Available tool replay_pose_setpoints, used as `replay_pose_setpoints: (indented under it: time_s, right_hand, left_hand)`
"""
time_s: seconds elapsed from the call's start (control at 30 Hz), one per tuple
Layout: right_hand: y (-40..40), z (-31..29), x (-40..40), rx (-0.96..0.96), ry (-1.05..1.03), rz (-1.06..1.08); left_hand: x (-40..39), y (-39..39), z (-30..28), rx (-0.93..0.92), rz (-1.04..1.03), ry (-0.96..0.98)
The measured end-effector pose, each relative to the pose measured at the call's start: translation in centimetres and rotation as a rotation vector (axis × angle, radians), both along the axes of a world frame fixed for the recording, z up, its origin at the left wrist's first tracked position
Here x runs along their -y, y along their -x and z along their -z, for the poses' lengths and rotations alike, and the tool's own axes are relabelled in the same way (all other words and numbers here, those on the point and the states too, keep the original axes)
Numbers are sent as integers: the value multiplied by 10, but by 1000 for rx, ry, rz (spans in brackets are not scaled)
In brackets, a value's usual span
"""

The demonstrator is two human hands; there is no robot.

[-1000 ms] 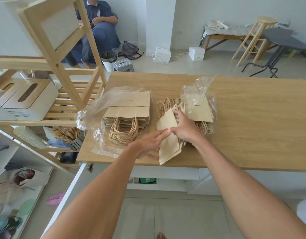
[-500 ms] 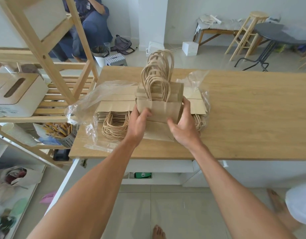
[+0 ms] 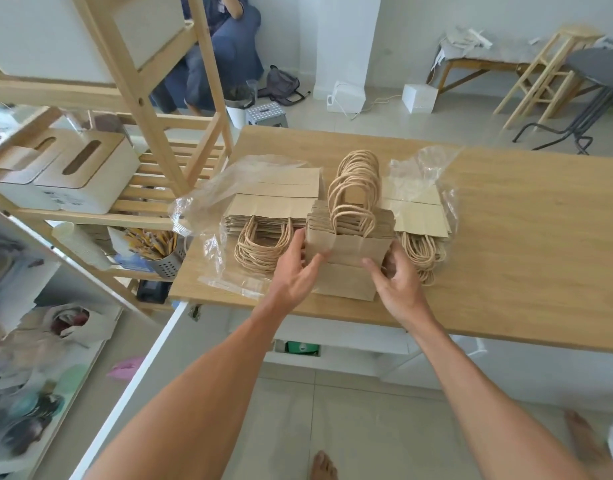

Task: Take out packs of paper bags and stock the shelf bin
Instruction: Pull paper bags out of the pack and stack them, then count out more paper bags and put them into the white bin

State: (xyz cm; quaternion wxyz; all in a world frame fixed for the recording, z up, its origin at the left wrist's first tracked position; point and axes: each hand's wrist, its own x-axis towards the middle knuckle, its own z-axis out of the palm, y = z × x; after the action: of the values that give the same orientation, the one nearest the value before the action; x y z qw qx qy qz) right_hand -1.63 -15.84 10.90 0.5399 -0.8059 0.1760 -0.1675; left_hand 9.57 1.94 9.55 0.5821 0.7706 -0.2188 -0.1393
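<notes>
Hands (image 3: 295, 268) flanking upright bag bundle (image 3: 348, 249)

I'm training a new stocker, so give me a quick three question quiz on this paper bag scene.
1. True or false: the bundle of paper bags between the left hand and right hand stands with its handles up.
2. Which pack lies nearer the wooden shelf: A, the left pack, or B, the right pack?
3. Fill in: both packs lie in clear ____ wrap on the table.

Key: 1 true; 2 A; 3 plastic.
</notes>
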Motion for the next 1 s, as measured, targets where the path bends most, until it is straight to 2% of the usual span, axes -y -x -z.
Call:
replay_pose_setpoints:
  time_s: [0.1,0.2,0.53,0.8,1.0]
  right_hand:
    - [-1,-20,2,-20,24,-14]
    - [-7,-45,-12,33,9,-1]
    - [-52,-177,-105,252,-114,-15]
    - [-164,-304,-138,415,-152,-122]
    - [-311,-375,-157,560,-118,-157]
  left_hand:
    - [-10,-3,-16,-56,31,3]
    - [-26,-4,-41,-33,35,37]
    - [-133,-38,-182,101,-72,137]
    - [-222,-132,-270,492,-382,32]
    - [-253,-246,-289,790,-593,-264]
